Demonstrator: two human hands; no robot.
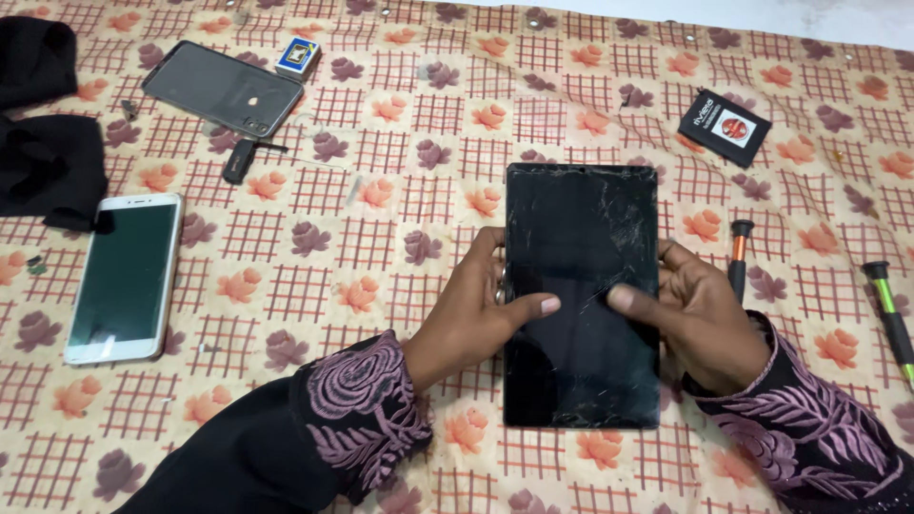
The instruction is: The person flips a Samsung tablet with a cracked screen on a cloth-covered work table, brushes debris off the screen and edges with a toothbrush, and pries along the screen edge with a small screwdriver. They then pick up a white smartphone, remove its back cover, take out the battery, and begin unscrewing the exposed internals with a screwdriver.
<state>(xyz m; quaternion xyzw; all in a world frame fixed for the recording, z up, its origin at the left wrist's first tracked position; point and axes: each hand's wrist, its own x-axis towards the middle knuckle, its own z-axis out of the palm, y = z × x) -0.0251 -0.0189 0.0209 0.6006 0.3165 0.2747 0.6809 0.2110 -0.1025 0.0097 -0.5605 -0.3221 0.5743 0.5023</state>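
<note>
A black tablet [581,238] with a cracked screen lies upright in portrait over the flowered cloth [400,190]. My left hand [473,314] grips its left edge, thumb laid across the glass. My right hand [700,319] grips the right edge, its thumb also on the screen. Both sleeves are black with purple embroidery.
A white phone [124,276] lies at the left, a phone back cover [222,88] and a small blue box [298,55] at the upper left. Black cloth [43,143] sits at the left edge. A black packet [725,127], an orange-handled screwdriver [738,257] and a green-handled one [890,319] lie at the right.
</note>
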